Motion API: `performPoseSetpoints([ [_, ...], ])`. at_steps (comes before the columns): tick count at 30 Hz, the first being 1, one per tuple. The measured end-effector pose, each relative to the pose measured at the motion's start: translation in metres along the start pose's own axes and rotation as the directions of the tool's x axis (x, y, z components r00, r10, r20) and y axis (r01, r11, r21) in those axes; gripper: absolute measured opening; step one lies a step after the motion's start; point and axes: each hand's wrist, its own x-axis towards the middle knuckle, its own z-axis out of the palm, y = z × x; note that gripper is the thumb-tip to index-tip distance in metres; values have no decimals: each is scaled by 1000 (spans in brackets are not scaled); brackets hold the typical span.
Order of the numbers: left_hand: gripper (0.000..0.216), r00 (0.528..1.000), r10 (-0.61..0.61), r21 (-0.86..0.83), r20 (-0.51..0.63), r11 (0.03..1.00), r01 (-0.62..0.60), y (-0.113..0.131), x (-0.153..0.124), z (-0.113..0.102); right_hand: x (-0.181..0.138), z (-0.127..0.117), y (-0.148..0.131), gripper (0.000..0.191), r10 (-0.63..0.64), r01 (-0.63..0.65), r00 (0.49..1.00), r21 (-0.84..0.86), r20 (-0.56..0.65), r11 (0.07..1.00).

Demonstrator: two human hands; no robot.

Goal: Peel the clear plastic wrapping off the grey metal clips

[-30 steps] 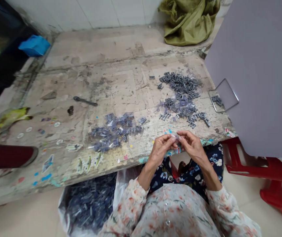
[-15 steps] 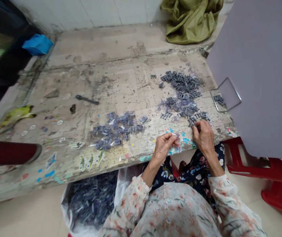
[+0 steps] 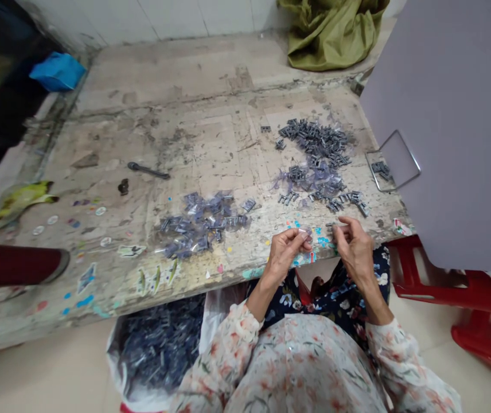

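Observation:
My left hand (image 3: 286,249) is closed in a pinch on a small clear plastic piece (image 3: 306,234) near the table's front edge. To its right, my right hand (image 3: 355,246) pinches a small grey plastic part (image 3: 330,225) between thumb and fingers. Just beyond the right hand, several loose grey parts (image 3: 343,201) lie on the table. Farther back is a larger heap of the same grey parts (image 3: 318,140), with clear purplish plastic pieces (image 3: 320,176) beside and under it. Left of my hands spreads a pile of clear pieces with grey parts (image 3: 205,221).
A white bag (image 3: 116,350) of similar pieces stands below the table edge. On the worn table (image 3: 211,149) are a dark rod-like tool (image 3: 148,170) and a dark red flask (image 3: 22,265). A large grey panel (image 3: 447,132) borders the right side, above red stools (image 3: 456,298).
My right hand has drawn back slightly from the loose grey parts with one part in its fingers. The left hand keeps its pinch. The view has shifted a little.

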Motion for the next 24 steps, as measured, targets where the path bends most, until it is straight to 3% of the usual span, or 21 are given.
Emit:
performPoseSetpoints([
  [2,31,1000,-1,1,-2,1000,1,0,0,0,-5,-1,-4,32,23,-24,996,20,86,999],
  [4,31,1000,3,0,0,1000,-3,0,-1,0,-8,-4,-5,28,-22,25,995,-29,94,999],
  [7,31,1000,11,7,0,1000,-11,0,-1,0,-6,-11,-1,27,-227,232,973,-214,47,949],
  [9,31,1000,14,11,1,1000,-14,0,0,-1,-1,-16,5,32,-363,379,925,-304,109,874],
  [12,31,1000,19,19,10,1000,-19,-3,2,-2,4,-16,13,31,-419,490,870,-359,260,794],
  [14,31,999,26,23,19,999,-27,-5,3,-3,5,-13,15,27,-416,496,866,-380,276,781],
  [20,32,1000,22,8,14,1000,-22,-5,3,-2,-5,-7,1,23,-463,468,883,-173,72,866],
  [24,31,999,22,-11,25,1000,-22,-4,2,-1,-18,-3,-14,27,-498,503,864,-67,78,862],
])
